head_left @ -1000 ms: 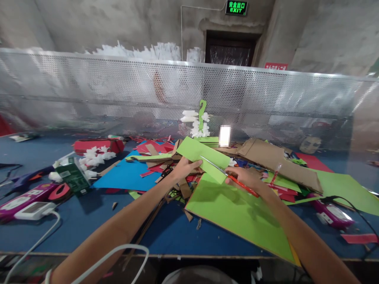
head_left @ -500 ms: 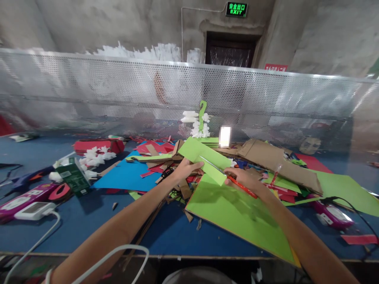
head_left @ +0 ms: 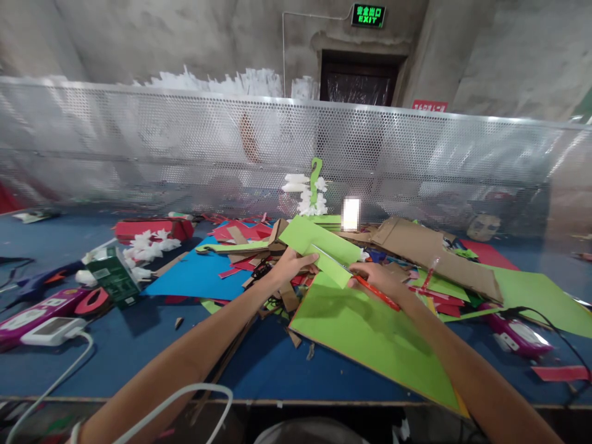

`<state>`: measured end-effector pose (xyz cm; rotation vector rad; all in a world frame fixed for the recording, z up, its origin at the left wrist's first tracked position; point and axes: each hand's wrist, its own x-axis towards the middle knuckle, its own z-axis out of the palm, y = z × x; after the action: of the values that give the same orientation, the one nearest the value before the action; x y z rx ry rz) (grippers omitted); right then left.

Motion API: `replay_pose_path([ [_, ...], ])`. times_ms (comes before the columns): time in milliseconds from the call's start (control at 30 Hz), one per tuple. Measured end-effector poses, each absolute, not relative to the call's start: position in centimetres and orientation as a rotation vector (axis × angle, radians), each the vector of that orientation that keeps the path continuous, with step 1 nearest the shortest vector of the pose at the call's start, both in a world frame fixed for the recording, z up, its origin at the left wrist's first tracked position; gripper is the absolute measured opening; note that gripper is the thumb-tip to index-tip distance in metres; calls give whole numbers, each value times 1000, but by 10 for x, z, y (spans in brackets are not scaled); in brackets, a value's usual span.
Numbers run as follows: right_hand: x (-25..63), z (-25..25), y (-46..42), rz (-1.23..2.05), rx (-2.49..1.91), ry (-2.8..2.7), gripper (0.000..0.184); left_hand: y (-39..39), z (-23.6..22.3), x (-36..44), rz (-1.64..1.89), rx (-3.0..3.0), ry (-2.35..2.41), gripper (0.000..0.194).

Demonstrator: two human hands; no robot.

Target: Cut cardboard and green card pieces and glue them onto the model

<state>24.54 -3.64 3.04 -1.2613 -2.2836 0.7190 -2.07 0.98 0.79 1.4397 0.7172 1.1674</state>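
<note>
A lit green exit sign (head_left: pixel 368 15) is mounted on the grey wall (head_left: pixel 185 37) above a dark doorway (head_left: pixel 358 83), which is partly screened by a perforated metal divider (head_left: pixel 194 135). At the left of the blue counter (head_left: pixel 152 345), a red pouch (head_left: pixel 152 229) is partly covered by white paper flowers (head_left: pixel 150 245). A green box (head_left: pixel 115 274) is set near a purple power strip (head_left: pixel 41 311), where a white device (head_left: pixel 50 332) is joined to a white cable (head_left: pixel 78 331). At the right, torn brown cardboard (head_left: pixel 430 253) is laid over scraps, and another purple power strip (head_left: pixel 520 336) is seen nearer the front.
</note>
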Motion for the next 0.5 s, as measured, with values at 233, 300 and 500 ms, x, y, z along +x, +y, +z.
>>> replay_pose_path([
  [233,252,39,-38,699,-1291,-2311,48,16,5,-28,1111,1389,711,54],
  [300,261,44,-40,699,-1286,-2347,48,20,5,-32,1141,1342,723,56],
  [500,284,46,-45,1039,-1124,-2220,56,26,10,-32,1354,1157,760,57],
])
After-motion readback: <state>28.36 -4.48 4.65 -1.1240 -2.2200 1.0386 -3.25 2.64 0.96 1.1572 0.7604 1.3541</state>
